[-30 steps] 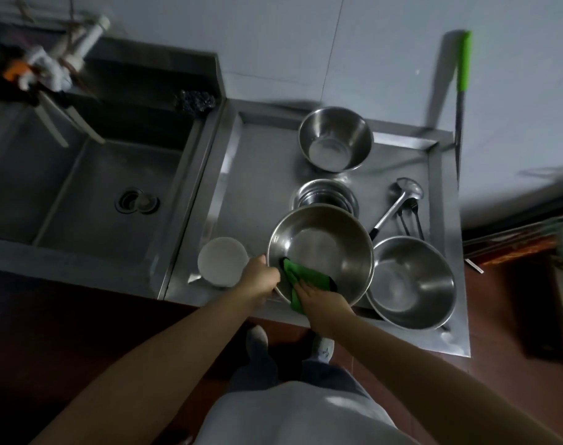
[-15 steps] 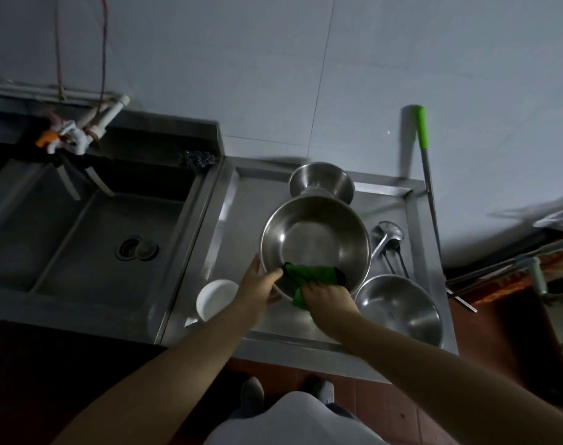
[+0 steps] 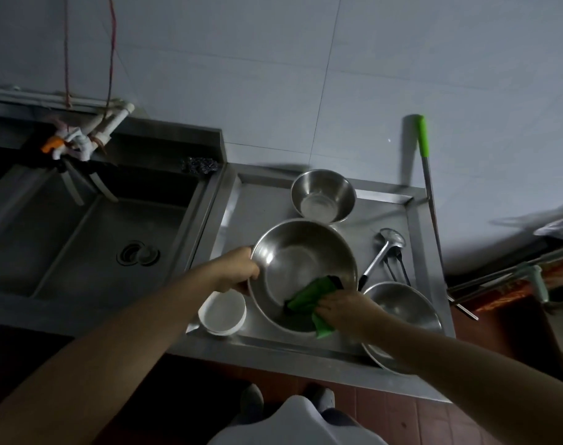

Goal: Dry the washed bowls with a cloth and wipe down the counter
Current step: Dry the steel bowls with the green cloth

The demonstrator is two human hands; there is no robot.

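Observation:
A large steel bowl (image 3: 293, 261) is held tilted above the steel counter (image 3: 238, 213). My left hand (image 3: 238, 268) grips its left rim. My right hand (image 3: 341, 308) holds a green cloth (image 3: 309, 295) pressed against the bowl's inner right wall and over its rim. A smaller steel bowl (image 3: 323, 195) stands at the back of the counter. Another steel bowl (image 3: 405, 308) sits at the front right, partly under my right forearm. A white bowl (image 3: 222, 311) stands at the front left of the counter.
A ladle (image 3: 384, 248) and several utensils lie right of the held bowl. A deep sink (image 3: 90, 232) with a tap (image 3: 78, 142) lies to the left, a dark scourer (image 3: 199, 164) on its ledge. A green-handled pole (image 3: 426, 175) leans on the wall.
My right hand has slid the cloth from the bowl's near rim round to its right inner side. My left hand has shifted up the left rim. The camera view has tilted up.

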